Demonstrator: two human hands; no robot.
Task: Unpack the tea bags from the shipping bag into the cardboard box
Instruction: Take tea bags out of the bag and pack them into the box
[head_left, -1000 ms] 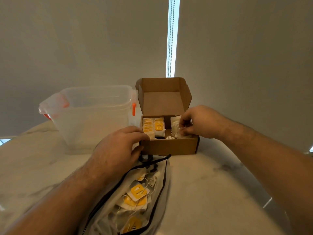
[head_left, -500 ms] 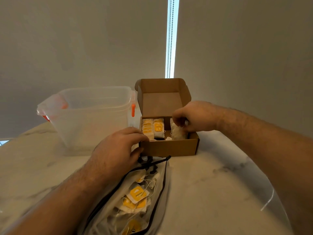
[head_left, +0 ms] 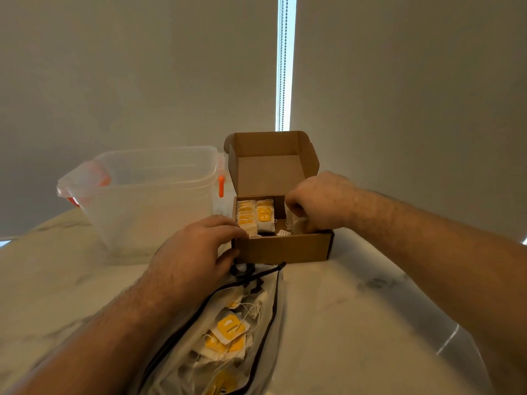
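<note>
Box (head_left: 282, 249) — cardboard, lid up, on the table (head_left: 356, 309); the landmark for all entries. Inside, left half: tea bags (head_left: 256, 215) in two upright rows, yellow tags showing. Inside, right half: right hand (head_left: 316, 206), fingers curled down round a pale tea bag (head_left: 296, 223). Near-left corner: left hand (head_left: 194, 252), fingers over the rim, thumb on the front wall, gripping the box. In front of the box, mouth just beside its front wall: bag (head_left: 265, 323) — clear, black-zipped, long axis running from the box toward the person, holding a heap (head_left: 229, 329) of yellow-tagged sachets. Judgement: the left hand, directly above the bag's mouth, is nearer the heap; the right hand would have to come back over the front wall. Left of the box: tub (head_left: 148, 195), translucent.
</note>
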